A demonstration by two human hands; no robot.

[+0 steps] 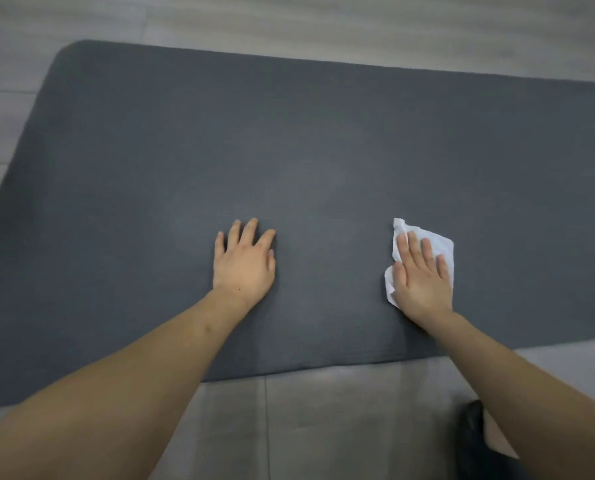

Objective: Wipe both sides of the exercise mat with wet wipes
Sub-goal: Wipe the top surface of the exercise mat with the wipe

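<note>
A dark grey exercise mat point(306, 150) lies flat on the floor and fills most of the view, its rounded left end visible at the upper left. My left hand point(244, 263) rests palm down on the mat near its front edge, fingers straight and spread. My right hand point(422, 275) presses a crumpled white wet wipe point(443, 242) flat against the mat, fingers straight on top of it. The wipe sticks out past my fingertips and by my thumb. Faint lighter patches show on the mat's middle.
Grey tiled floor point(323, 410) surrounds the mat, with a band of it in front of the near edge and more behind the far edge. A dark object point(472, 441) shows at the bottom right beneath my right forearm.
</note>
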